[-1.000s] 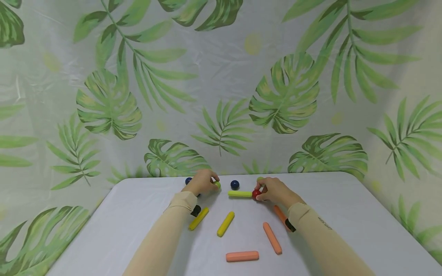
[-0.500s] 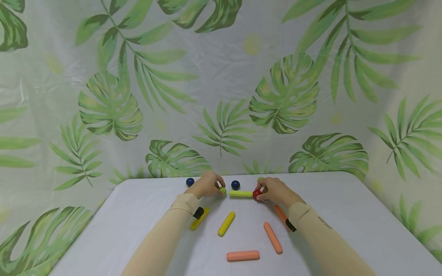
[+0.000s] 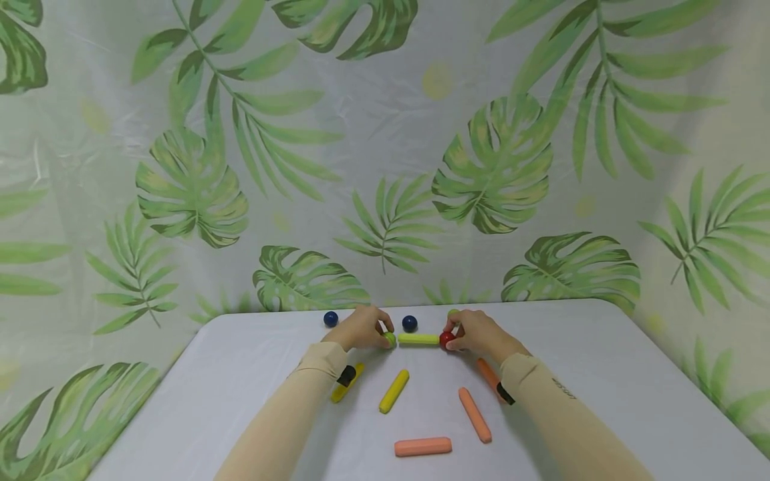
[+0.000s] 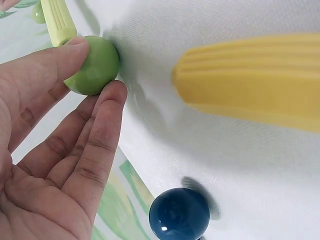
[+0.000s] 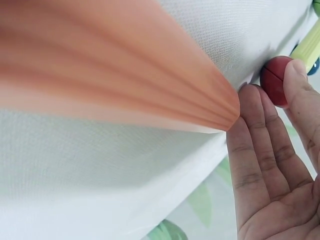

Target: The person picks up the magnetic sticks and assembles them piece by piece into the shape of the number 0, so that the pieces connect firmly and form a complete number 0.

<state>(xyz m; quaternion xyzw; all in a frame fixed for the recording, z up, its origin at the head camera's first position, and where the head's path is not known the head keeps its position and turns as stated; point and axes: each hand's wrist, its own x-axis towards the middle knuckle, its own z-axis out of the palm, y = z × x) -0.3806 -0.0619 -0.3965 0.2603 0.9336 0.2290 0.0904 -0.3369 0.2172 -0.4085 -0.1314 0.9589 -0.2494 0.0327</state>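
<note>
My left hand (image 3: 359,327) pinches a green ball (image 4: 95,65) between thumb and fingers. The ball sits at the left end of a lime-yellow ridged stick (image 3: 418,339); whether they touch I cannot tell. At the stick's right end, my right hand (image 3: 479,332) holds a red ball (image 3: 446,341) between thumb and fingers, and the ball appears to meet the stick. A dark blue ball (image 3: 410,323) lies just behind the stick. Partly hidden behind my right hand is another green ball (image 3: 453,312).
Another blue ball (image 3: 331,318) is left of my left hand. Two yellow sticks (image 3: 394,391) lie nearer, one partly under the left wrist. Several orange sticks (image 3: 423,447) lie at the front and beneath the right forearm. A leaf-patterned sheet (image 3: 385,153) hangs behind the white table (image 3: 198,401).
My left hand has moved right and slightly nearer with the green ball, bringing it beside the lime-yellow stick's left end. The right hand has stayed on the red ball.
</note>
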